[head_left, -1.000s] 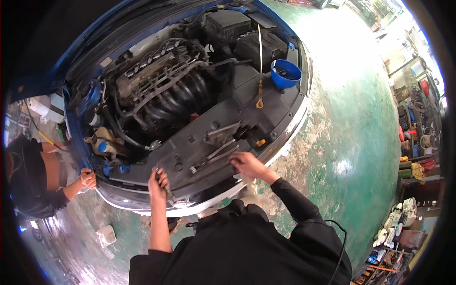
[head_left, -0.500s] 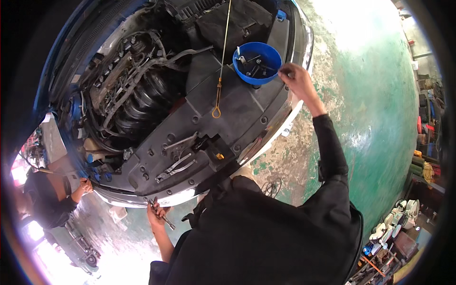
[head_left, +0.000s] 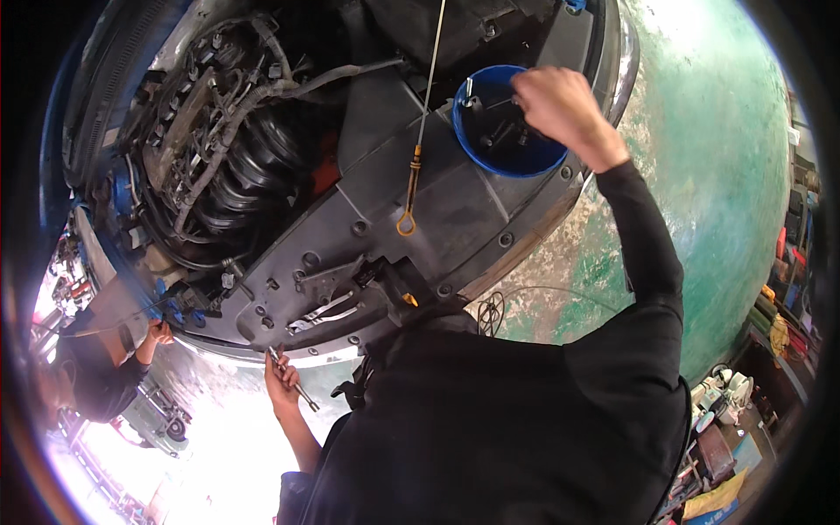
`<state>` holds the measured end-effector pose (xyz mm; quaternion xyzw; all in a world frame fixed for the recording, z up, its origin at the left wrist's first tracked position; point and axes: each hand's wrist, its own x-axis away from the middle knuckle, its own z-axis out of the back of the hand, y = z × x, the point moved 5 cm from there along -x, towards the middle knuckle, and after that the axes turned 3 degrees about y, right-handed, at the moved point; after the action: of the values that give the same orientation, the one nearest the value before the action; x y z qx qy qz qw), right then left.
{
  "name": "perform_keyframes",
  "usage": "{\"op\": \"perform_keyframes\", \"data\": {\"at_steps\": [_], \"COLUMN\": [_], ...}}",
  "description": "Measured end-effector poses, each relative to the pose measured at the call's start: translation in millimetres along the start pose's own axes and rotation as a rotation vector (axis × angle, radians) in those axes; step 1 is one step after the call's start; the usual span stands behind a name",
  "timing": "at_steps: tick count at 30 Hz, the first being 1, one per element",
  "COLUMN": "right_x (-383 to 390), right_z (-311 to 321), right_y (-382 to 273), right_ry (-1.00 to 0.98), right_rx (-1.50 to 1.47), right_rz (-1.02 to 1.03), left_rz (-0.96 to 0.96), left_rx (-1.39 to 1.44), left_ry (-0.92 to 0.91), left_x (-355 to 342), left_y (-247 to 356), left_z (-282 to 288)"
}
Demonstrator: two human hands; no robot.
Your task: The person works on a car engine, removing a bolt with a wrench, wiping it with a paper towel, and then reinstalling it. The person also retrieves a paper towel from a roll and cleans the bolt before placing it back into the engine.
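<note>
Low at the car's front edge, my left hand (head_left: 282, 391) is closed around a metal socket wrench (head_left: 305, 395), which slants down to the right. My right hand (head_left: 560, 107) is over the right side of a blue bowl (head_left: 509, 166), its fingers curled and pointing inward. Its fingertips are partly hidden, so I cannot make out what they hold. Several dark bolts and small metal parts (head_left: 500, 134) lie in the bowl, which rests on the black plastic cover (head_left: 459, 219) at the front of the engine bay.
A dipstick with a yellow loop (head_left: 406, 225) stands left of the bowl. Pliers (head_left: 325, 315) lie on the cover near my body. The exposed engine (head_left: 254, 175) is at left. Another person (head_left: 96, 376) is at the far left. A cable (head_left: 492, 312) lies on the floor.
My right hand has moved from beside the bowl's right rim to over its inside. My left hand still grips the socket wrench. The view has shifted slightly.
</note>
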<state>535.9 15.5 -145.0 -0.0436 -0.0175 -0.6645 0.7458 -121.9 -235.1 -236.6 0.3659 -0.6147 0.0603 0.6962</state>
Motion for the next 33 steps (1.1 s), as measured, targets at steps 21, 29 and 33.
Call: {"op": "perform_keyframes", "data": {"at_steps": [21, 29, 33], "right_x": [15.5, 2.6, 43.3], "right_z": [-36.2, -1.8, 61.0], "right_y": [-34.0, -16.7, -38.1], "right_ry": [0.006, 0.019, 0.131], "right_rx": [-0.048, -0.407, -1.086], "right_rz": [0.268, 0.104, -0.161], "left_rz": [0.047, -0.028, -0.175], "left_rx": [-0.001, 0.039, -0.048], "left_ry": [-0.009, -0.118, -0.132], "left_x": [-10.7, -8.2, 31.8], "left_y": [-18.1, -25.5, -7.3], "left_z": [-8.0, -6.4, -41.0]}}
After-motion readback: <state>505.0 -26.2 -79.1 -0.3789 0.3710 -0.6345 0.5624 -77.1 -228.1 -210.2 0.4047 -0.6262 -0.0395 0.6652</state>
